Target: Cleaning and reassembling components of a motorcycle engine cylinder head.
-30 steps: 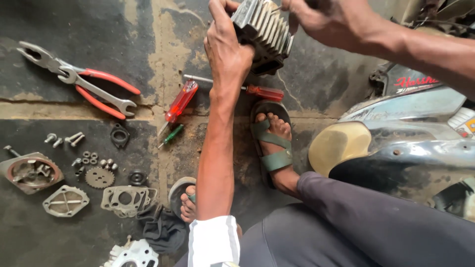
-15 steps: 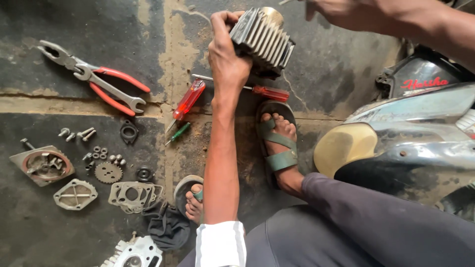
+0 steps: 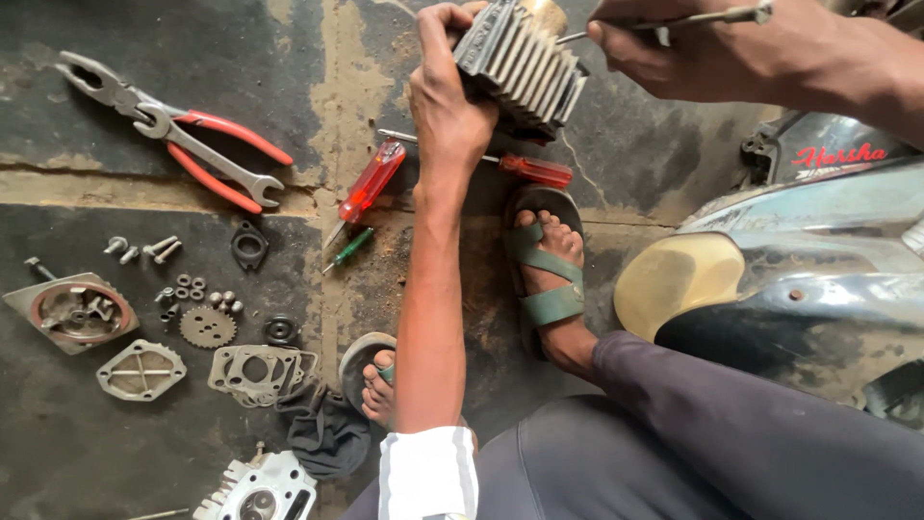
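My left hand (image 3: 450,91) grips a finned grey engine cylinder (image 3: 525,63) and holds it up above the floor at the top of the view. My right hand (image 3: 717,48) is at the upper right, closed on a thin metal tool (image 3: 712,17) whose tip reaches the cylinder's top. Below the cylinder lie two red-handled screwdrivers (image 3: 371,183) (image 3: 534,170) and a small green one (image 3: 348,248). My feet in green sandals (image 3: 549,270) rest on the floor.
On the dark concrete floor at left lie red-handled pliers (image 3: 226,159), a spanner (image 3: 207,159), bolts and washers (image 3: 159,250), a sprocket (image 3: 207,327), gaskets (image 3: 255,371), round covers (image 3: 72,310), a cylinder head (image 3: 258,491). A scooter body (image 3: 799,279) stands at right.
The cylinder and my left hand have stayed at the top while the view shifted slightly. My right hand has come off the cylinder and moved right, now with the thin tool at the cylinder's top.
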